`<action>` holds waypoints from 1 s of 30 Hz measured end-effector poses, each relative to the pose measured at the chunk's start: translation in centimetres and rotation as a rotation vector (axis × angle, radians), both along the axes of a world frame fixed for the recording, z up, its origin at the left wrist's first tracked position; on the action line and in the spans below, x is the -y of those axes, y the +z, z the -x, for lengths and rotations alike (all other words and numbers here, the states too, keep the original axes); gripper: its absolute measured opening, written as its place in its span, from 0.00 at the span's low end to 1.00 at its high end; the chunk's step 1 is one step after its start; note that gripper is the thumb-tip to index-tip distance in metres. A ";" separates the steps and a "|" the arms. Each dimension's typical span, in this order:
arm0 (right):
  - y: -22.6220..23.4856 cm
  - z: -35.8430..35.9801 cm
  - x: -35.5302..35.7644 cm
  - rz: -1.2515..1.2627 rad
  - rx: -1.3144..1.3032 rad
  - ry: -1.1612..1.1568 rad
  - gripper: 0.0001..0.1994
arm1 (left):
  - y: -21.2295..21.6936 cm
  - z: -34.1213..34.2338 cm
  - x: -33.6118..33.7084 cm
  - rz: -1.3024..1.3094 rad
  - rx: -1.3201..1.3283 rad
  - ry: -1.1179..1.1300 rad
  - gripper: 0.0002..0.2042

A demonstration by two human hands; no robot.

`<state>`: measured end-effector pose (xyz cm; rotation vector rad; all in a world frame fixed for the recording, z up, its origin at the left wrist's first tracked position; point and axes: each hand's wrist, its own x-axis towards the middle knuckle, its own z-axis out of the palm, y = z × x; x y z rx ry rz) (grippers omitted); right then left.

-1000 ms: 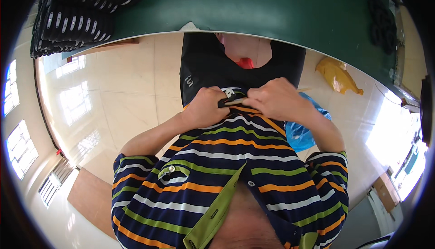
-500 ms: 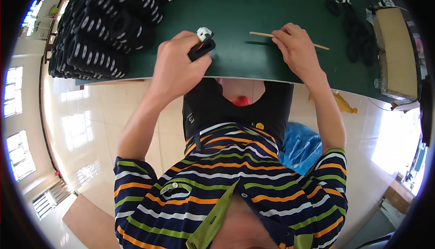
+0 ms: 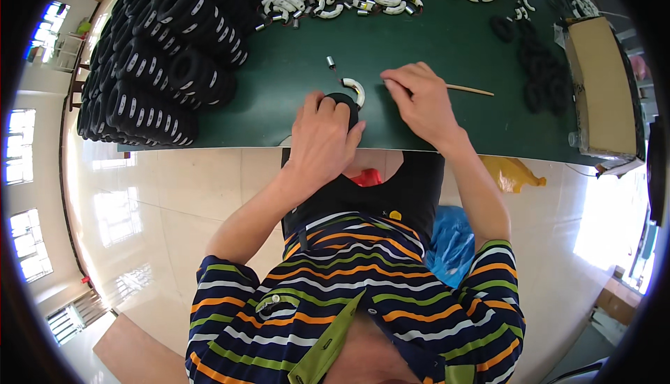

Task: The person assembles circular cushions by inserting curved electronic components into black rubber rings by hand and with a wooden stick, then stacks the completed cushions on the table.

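Green desk carries a cardboard box, contents hidden, and stacked black rings; your left hand grips a black piece, right hand a wooden stick.

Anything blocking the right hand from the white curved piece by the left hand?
Nothing visible: green tabletop shows between the right hand and the white curved piece. The left hand covers part of the black piece.

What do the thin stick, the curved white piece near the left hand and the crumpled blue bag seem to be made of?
Thin stick: probably wood or bamboo, matt; it is plain tan.
Curved white piece: perhaps hard plastic, smooth; it looks rigid, though coated metal isn't ruled out.
Blue bag: likely thin plastic film, shiny; sharp creases catch light.
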<state>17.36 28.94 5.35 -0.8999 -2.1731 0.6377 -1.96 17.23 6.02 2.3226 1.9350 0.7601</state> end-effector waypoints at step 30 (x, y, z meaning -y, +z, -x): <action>1.4 0.6 3.5 0.113 -0.134 0.190 0.06 | -1.9 2.0 1.8 0.318 1.446 0.083 0.12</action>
